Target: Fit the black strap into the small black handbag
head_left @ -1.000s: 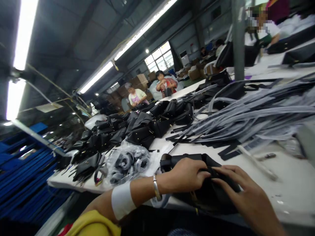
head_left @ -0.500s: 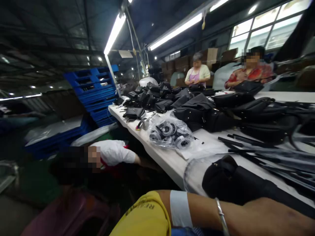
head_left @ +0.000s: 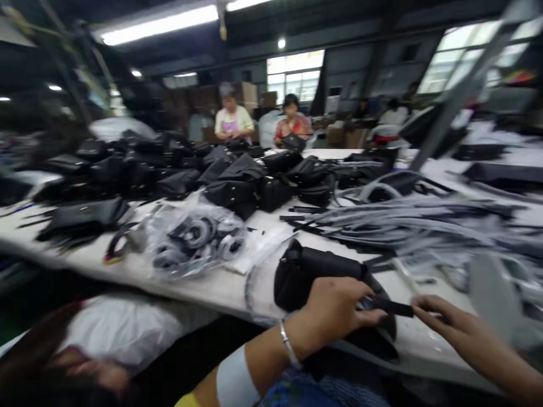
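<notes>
The table [head_left: 424, 345] carries piled bags [head_left: 237, 186] and straps [head_left: 424, 226]. At its near edge lies a black bag [head_left: 314, 271] — left hand [head_left: 335, 308] pinching its strap [head_left: 388, 307], right hand [head_left: 449, 325] fingers spread beside it. The bag overhangs — a tug could drag it off.

The hall is dim overall, lit from above by a long fluorescent tube [head_left: 159, 25] that burns out to pure white, with small round ceiling lamps glaring as dots beside it. Daylight pours through the far windows [head_left: 294, 70] and a second bank at upper right, both overexposed and washed pale. The white table [head_left: 203, 285] catches this light and looks bright, while the space beneath it falls into deep shadow. Motion blur smears nearly everything, strongest at the left and right edges, where shapes stretch and bend with wide-angle distortion. The left hand [head_left: 337, 311] is fairly crisp; the right hand [head_left: 460, 333] is softer.
</notes>
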